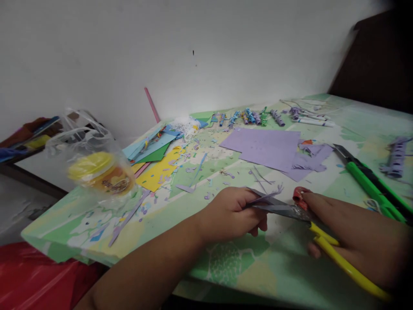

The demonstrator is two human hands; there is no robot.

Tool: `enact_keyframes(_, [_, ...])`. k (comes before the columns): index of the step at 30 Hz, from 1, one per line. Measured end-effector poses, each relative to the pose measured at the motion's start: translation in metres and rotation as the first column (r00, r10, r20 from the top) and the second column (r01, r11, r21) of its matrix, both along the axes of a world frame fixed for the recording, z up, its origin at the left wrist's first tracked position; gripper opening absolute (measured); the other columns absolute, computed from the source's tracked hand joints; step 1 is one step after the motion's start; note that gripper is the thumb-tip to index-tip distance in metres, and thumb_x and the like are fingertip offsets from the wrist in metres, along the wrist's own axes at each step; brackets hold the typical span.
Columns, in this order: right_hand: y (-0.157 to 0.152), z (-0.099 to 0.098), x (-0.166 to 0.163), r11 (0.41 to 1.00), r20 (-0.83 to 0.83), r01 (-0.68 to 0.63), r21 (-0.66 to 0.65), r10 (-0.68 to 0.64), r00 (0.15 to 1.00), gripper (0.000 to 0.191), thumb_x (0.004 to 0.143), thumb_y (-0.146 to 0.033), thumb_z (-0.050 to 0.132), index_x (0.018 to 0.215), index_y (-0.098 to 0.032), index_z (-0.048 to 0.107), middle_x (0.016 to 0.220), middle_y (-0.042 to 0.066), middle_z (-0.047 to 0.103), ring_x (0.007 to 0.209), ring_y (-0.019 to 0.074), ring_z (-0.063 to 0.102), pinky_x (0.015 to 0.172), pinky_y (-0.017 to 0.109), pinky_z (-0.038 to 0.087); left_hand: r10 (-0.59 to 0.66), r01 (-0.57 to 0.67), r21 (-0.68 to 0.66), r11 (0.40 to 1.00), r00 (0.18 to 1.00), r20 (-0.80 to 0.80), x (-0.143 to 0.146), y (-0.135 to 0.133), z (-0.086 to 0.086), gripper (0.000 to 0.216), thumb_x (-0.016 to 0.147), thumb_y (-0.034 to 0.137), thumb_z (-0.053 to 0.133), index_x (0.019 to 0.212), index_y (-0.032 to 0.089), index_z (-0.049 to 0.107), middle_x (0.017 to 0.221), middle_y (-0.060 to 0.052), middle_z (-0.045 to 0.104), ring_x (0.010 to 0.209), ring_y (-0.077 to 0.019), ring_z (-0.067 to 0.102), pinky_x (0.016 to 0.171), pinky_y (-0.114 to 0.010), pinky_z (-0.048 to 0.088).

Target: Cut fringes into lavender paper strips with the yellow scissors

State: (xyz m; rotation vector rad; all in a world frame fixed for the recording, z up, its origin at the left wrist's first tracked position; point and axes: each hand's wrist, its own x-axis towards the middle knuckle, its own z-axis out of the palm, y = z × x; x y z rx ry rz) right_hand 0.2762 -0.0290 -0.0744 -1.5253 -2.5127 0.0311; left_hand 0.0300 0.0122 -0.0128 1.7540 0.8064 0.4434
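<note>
At the lower middle of the frame, your left hand (230,213) pinched a thin purple paper strip (266,197) just above the table (226,262). Your right hand (351,237) was closed around yellow-handled scissors (290,211), the blades at the strip. The paper looked light, soft and easy to tear, so holding it close to the cut seemed best.

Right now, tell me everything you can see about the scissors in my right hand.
The scissors have grey metal blades and yellow plastic handle loops. The right hand grips the handles, fingers through the loops, above the table's near edge. The blades point left, lying nearly level and about closed on a thin purple paper strip that the left hand pinches. The pivot is hidden behind the red-nailed thumb.
</note>
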Motion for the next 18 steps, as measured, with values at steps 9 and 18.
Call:
enact_keyframes(9, [-0.002,0.013,-0.009,0.991,-0.022,0.057,-0.117,-0.06,0.998,0.045,0.078,-0.057,0.041,0.11,-0.026,0.042,0.112,0.016,0.062,0.107,0.0348,0.058,0.074,0.041,0.055,-0.036,0.038,-0.064,0.997,0.999,0.028,0.001,0.0,0.003,0.022,0.072,0.004,0.042,0.054,0.013,0.051,0.053,0.002,0.05,0.045,-0.0041,0.049,0.045,-0.014,0.039])
enact_keyframes(18, [0.001,0.002,-0.005,1.0,0.008,-0.005,-0.027,0.005,1.0,0.039,0.081,-0.052,0.038,0.11,-0.025,0.039,0.106,0.016,0.062,0.096,0.0316,0.063,0.07,0.039,0.055,-0.034,0.044,-0.17,0.984,0.998,0.06,0.002,-0.001,0.004,0.022,0.077,0.005,0.044,0.057,0.013,0.049,0.051,0.004,0.048,0.042,-0.0026,0.045,0.042,-0.013,0.039])
